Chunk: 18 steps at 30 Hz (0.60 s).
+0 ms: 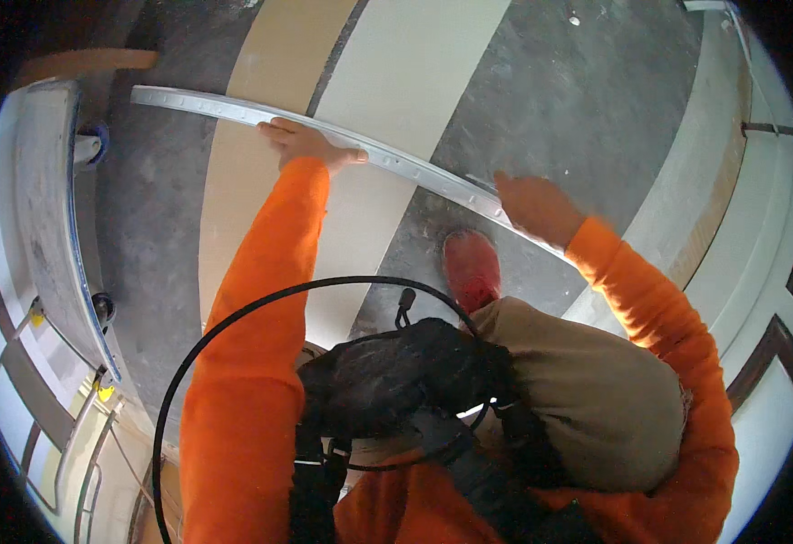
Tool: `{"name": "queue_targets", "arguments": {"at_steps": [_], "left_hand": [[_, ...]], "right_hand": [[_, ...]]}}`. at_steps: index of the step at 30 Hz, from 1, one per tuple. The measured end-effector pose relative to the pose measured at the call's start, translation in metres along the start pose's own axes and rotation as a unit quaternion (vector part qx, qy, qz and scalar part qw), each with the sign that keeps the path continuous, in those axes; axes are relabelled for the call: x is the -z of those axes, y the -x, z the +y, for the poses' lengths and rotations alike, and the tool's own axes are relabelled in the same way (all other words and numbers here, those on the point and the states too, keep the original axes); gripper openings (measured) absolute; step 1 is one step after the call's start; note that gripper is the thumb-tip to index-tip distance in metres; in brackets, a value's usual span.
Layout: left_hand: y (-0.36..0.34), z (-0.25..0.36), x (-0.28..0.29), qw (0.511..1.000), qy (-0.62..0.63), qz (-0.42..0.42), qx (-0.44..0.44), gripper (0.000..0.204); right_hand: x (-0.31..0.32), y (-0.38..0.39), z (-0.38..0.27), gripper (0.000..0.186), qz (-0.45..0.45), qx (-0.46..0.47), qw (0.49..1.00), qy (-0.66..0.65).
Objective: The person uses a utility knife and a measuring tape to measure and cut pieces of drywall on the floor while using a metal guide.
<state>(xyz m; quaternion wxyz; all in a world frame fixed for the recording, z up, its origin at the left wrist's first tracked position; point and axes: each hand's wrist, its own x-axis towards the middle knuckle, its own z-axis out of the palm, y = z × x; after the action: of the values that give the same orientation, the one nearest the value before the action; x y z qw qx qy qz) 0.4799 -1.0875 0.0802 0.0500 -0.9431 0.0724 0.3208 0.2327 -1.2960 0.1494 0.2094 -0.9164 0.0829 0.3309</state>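
Scuffed grey floor (587, 82) lies beneath a smooth, flat pale board (405, 72) and, to its left, a narrower tan board (278, 63). Across both stretches a long, dimpled metal strip (414, 170), far left to near right. The left hand (306, 143) rests on it, fingers spread; whether the right hand (541, 208), nearer its right end, grasps it, I cannot tell.

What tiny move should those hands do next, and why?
Perhaps the left hand should press the metal strip steady: its fingers already spread over it, the strip slants across the tan panel and pale panel, and the right hand is farther along.
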Motion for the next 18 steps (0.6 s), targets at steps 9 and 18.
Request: {"name": "queue_targets", "arguments": {"at_steps": [9, 18], "left_hand": [[-0.005, -0.005, 0.003, 1.0, 0.005, 0.003, 0.009, 0.152], [-0.002, -0.001, 0.001, 0.999, 0.031, -0.005, 0.008, 0.153]], "right_hand": [[-0.002, -0.063, -0.049, 0.016, 0.093, 0.052, 0.99, -0.09], [0.013, -0.111, -0.075, 0.018, 0.039, 0.046, 0.997, -0.04]]}}
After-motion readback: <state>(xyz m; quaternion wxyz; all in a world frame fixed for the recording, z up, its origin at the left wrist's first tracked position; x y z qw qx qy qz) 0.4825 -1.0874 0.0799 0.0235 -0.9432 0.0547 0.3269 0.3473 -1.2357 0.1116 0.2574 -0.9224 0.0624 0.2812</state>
